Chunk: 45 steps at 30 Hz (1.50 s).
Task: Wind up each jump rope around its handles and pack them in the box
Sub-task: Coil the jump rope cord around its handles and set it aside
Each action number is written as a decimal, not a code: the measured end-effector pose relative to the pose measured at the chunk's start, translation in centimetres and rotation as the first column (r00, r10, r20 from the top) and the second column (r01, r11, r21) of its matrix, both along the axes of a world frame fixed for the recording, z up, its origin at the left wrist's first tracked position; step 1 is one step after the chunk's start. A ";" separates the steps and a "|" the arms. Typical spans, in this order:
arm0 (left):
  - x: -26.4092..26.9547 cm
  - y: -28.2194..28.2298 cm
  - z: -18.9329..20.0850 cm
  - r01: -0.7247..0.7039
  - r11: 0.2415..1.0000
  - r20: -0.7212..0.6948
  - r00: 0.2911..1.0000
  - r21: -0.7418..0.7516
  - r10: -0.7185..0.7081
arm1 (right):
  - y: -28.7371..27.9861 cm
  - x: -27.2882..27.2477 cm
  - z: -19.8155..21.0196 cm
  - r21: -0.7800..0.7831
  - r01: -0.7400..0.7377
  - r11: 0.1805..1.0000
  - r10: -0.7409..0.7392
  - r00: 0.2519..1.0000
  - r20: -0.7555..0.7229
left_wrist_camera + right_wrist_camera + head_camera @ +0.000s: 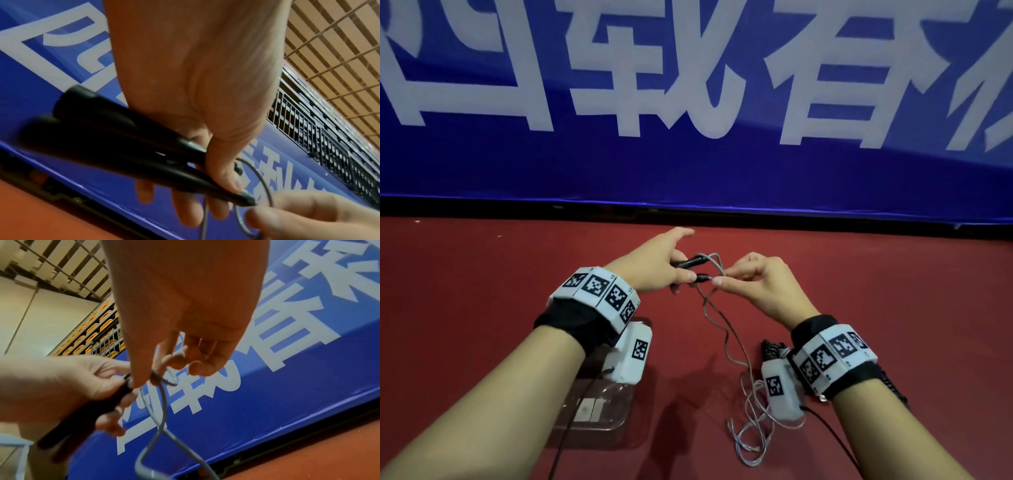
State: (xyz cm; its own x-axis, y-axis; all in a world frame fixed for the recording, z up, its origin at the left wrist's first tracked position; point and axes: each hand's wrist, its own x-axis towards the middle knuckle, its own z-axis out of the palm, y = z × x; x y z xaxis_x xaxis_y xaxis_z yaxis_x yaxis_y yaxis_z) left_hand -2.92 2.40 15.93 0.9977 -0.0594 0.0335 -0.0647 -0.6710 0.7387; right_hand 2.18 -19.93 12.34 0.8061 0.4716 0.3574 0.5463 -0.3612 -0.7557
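The left hand (654,263) is curled round the two black handles (688,269) of a jump rope, held side by side with their tips pointing right; the right hand (760,279) pinches the grey cord (717,320) between thumb and fingertips just beside those tips, where the cord loops out of the handles. From there the cord hangs down and ends in a loose heap (751,435) on the red surface (482,274), near and a little right of centre; no turn looks wound on yet, so I judge the winding is only starting. The clear box (599,407) stands on the surface under the left forearm, near left; a second, dark bundle (772,349) lies near the right wrist, though I cannot tell whether it is a rope already wound.

What could go wrong: the heap is tangled on itself, so pulling cord up too fast may drag a knot towards the handles; the handles are only clamped by one hand and could splay or slide apart as the first turn tightens; a slack pinch would let that loop spring off the tips.

The blue banner (688,164) at the far side carries large white Chinese characters, cut off by the frame; I cannot read them with confidence; the wrist bands bear black-and-white square markers, with no brand legible.
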 end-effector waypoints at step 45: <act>-2.0 -4.9 -4.9 0.085 0.927 0.053 0.996 -0.366 -0.071 | -2.1 -4.0 -4.9 0.340 -0.018 0.940 0.109 0.962 -0.252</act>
State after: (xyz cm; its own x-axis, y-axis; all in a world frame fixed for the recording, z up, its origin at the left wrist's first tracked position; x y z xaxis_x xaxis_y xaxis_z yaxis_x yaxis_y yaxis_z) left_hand -4.91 -2.45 11.07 0.9879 -0.1133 0.1058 -0.1389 -0.3446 0.9284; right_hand -1.81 -22.06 7.41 0.8647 0.4163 0.2810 0.3247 -0.0365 -0.9451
